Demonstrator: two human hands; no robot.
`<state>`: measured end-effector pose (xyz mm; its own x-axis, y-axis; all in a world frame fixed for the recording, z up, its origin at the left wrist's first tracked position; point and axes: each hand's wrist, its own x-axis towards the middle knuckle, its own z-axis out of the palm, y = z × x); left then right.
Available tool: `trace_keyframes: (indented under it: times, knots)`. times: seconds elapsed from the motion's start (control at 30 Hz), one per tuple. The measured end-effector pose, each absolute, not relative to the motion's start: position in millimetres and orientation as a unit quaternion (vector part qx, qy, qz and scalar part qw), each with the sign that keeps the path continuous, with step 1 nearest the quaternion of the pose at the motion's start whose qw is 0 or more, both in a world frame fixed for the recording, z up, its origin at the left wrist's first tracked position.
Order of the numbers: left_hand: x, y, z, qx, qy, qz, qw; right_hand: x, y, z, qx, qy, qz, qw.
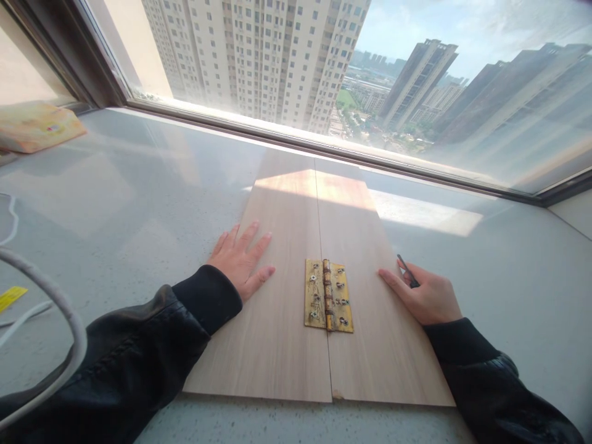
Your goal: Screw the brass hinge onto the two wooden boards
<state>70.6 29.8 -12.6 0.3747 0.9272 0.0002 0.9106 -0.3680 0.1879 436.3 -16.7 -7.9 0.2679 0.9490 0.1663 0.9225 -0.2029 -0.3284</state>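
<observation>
Two pale wooden boards, a left one [277,345] and a right one [393,357], lie side by side with a thin seam between them. A worn brass hinge [328,296] straddles the seam, with several cross-head screws standing in its leaves. My left hand [243,259] rests flat on the left board's outer edge, fingers spread, holding nothing. At the right board's outer edge is my right hand [428,293], its fingers closed around a slim dark tool [407,271]. The fingers partly hide this tool, so its exact kind is unclear. My right thumb reaches onto the board.
The boards lie on a speckled white windowsill [152,203] in front of a large window frame [324,148]. A pale cable [69,308] loops at the left, near a yellow label [12,298]. At the far left sits a yellowish package [39,126].
</observation>
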Motion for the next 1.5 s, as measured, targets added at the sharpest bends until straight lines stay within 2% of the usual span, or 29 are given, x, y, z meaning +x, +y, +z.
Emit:
trace_keyframes:
  times: [0.33, 0.6, 0.77, 0.93, 1.1, 1.23, 1.4, 1.5]
  knots:
    - [66, 26, -2, 0.817, 0.569, 0.01, 0.091, 449, -13, -9, -0.817, -0.553, 0.037, 0.158]
    - [44, 19, -20, 0.765, 0.635, 0.086, 0.059, 448, -18, -17, -0.797, -0.571, 0.02, 0.195]
    - [46, 15, -20, 0.797, 0.575, 0.136, 0.127, 450, -18, -23, -0.785, -0.584, 0.017, 0.206]
    - [47, 12, -11, 0.762, 0.547, 0.245, 0.245, 446, -18, -20, -0.782, -0.589, 0.016, 0.203]
    - [44, 7, 15, 0.688, 0.475, 0.375, 0.401, 442, -17, -16, -0.788, -0.587, 0.019, 0.184]
    - [50, 11, 44, 0.638, 0.404, 0.428, 0.496, 440, -17, -12, -0.791, -0.587, 0.022, 0.168]
    - [91, 16, 78, 0.67, 0.282, 0.453, 0.516, 444, -16, -12, -0.793, -0.589, 0.034, 0.156]
    - [123, 6, 89, 0.712, 0.288, 0.472, 0.434, 449, -14, -16, -0.794, -0.586, 0.044, 0.155]
